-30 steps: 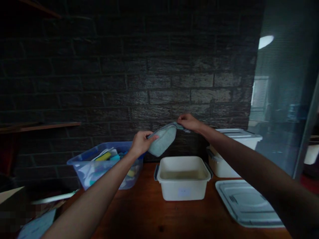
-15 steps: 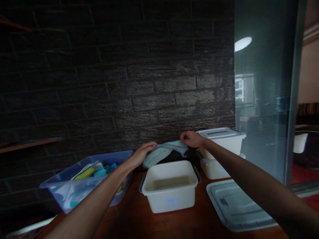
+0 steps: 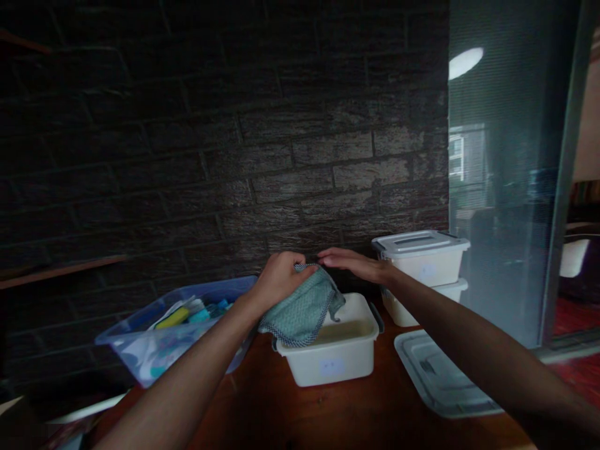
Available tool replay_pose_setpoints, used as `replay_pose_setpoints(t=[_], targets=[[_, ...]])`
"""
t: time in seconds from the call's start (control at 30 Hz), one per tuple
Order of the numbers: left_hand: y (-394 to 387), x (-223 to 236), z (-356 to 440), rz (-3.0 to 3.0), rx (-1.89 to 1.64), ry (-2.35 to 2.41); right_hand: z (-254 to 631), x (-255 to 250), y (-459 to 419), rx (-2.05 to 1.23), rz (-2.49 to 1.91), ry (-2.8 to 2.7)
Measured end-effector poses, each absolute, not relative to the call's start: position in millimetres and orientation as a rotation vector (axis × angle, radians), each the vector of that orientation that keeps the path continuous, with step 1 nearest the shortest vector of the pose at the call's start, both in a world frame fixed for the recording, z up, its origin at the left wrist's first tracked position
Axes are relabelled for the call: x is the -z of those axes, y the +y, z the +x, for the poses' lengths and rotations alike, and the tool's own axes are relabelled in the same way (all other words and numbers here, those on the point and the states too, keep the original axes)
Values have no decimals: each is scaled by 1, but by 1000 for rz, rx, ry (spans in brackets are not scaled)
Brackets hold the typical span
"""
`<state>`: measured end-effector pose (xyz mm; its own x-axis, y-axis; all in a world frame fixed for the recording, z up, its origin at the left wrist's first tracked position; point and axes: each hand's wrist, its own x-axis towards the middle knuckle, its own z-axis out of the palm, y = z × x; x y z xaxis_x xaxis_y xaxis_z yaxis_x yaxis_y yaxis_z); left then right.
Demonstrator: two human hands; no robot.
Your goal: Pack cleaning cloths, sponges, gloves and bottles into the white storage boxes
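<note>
Head view: cloth (image 3: 300, 306) over white tub (image 3: 302, 367), yellow item (image 3: 172, 318) in blue bin (image 3: 225, 289)

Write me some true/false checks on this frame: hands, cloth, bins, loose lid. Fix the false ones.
1. The left hand grips the cloth. True.
2. The right hand is balled into a fist. False: its fingers are extended.
3. The blue bin has nothing in it. False: it holds several items, one of them a yellow item.
4. The loose lid lies to the right of the open white bin. True.
5. The two lidded bins stand side by side. False: one is stacked on the other.
</note>
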<state>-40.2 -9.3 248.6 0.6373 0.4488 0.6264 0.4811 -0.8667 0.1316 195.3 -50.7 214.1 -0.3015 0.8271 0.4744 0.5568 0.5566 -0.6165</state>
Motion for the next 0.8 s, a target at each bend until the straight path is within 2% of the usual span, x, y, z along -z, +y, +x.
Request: replay_pose_setpoints(t=[0.17,0.27,0.4,0.6,0.8], targets=[[-15,-264,-37,-2742,1067,-726,185,-213,-53,-368,-1072,-2011],[-2,-266,-51,-2710,1175,-839,205,-213,-51,-377,-1117,-1918],[25,-253,-65,-3037,1291,-902,232,-215,-61,-421,-1111,-1777],[31,-229,-59,-3248,2268,-1060,243,-215,-72,-391,-1003,-1504],[13,-223,-42,-3107,2880,-826,238,-209,-81,-330,-863,-1341]])
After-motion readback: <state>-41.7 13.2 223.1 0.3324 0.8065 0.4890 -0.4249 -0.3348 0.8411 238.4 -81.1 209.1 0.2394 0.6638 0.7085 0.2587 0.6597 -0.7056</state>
